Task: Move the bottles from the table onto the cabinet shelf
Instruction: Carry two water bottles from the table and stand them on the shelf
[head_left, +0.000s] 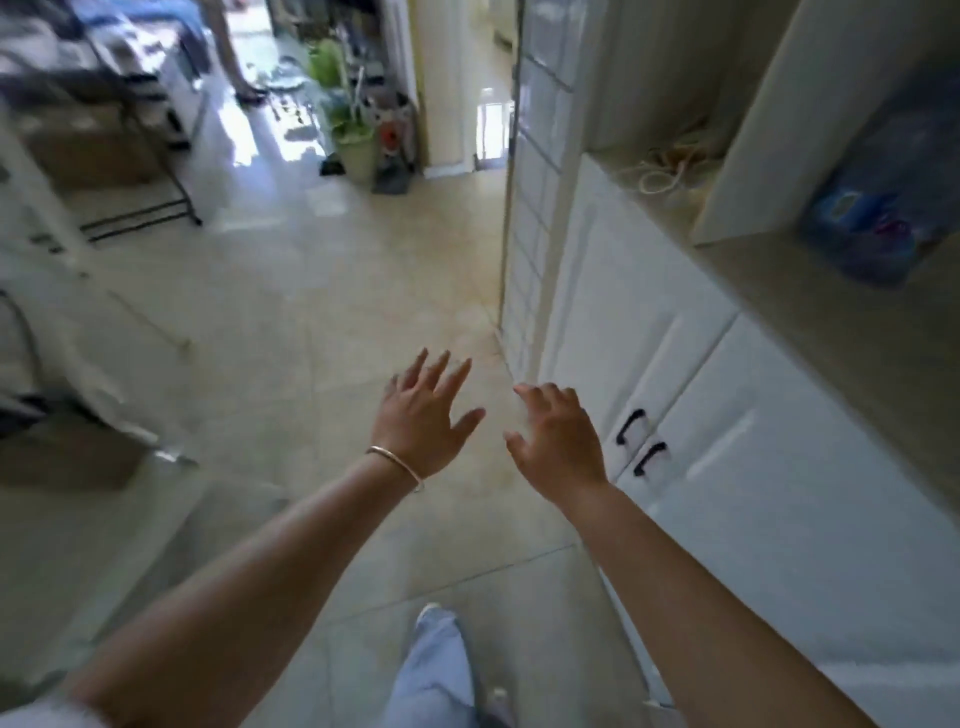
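Floor (291, 322) of pale tile fills most of my view, and I see both arms stretched out over it with nothing carried. To my right runs the white cabinet (649, 291), its 2 lower doors closed, with 2 dark handles (641, 441) side by side. Above the doors sits the open cabinet shelf (810, 312), and on it a blurred blue package (878, 218) that I cannot identify; it may be wrapped bottles, but I cannot tell. Farther back on the same ledge lies a coil of pale cord (670, 166).

I see no loose bottles anywhere, and no table I can be sure of; the blurred white furniture (57, 291) at the left edge could be part of one. So I cannot tell how many bottles are already shelved or how many remain. My judgement is that I am between trips, empty-handed, heading away from the shelf toward wherever the bottles stand.

Ahead, a doorway (467, 104) opens beyond a potted plant (348, 119) in a pale green pot, and another person's leg (234, 57) shows at the top left. The plant and the clutter around it narrow the far passage; the near floor gives no obstacle that I can see.

The left hand (421, 421), a thin bangle (397, 465) at its wrist, is spread wide with straight fingers and holds nothing. The right hand (558, 441) is loosely open, fingers slightly bent, also holding nothing.
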